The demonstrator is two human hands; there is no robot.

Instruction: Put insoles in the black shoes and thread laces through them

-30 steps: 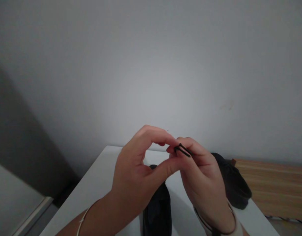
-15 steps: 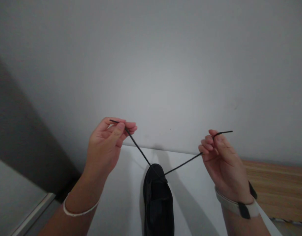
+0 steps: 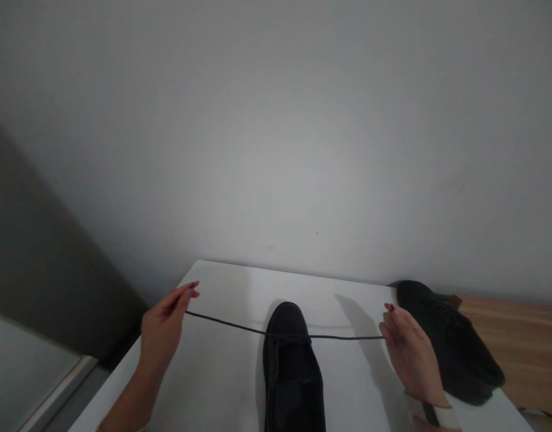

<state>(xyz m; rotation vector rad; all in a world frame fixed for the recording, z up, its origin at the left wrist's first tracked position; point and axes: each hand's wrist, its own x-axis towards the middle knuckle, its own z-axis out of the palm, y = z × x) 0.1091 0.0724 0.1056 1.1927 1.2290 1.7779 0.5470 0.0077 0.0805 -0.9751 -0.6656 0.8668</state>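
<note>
A black shoe (image 3: 294, 372) lies toe away from me on the white table, its near end cut off by the frame. One black shoelace (image 3: 231, 324) crosses over its front and stretches out to both sides, nearly level. My left hand (image 3: 164, 327) pinches the lace's left part between thumb and fingers, left of the shoe. To the right, my right hand (image 3: 411, 348) is closed around the other part, with a pale band at the wrist. Where the lace meets the shoe, its threading is too dark to make out.
A second black shoe (image 3: 451, 342) sits on the right of the white tabletop (image 3: 222, 372), just beyond my right hand. Behind the table rises a grey wall (image 3: 294, 150). A wooden surface (image 3: 523, 348) adjoins at the right.
Both hands have gone lower and the left one further out to the left, so the lace has come down from a raised V to nearly flat. The second shoe now shows.
</note>
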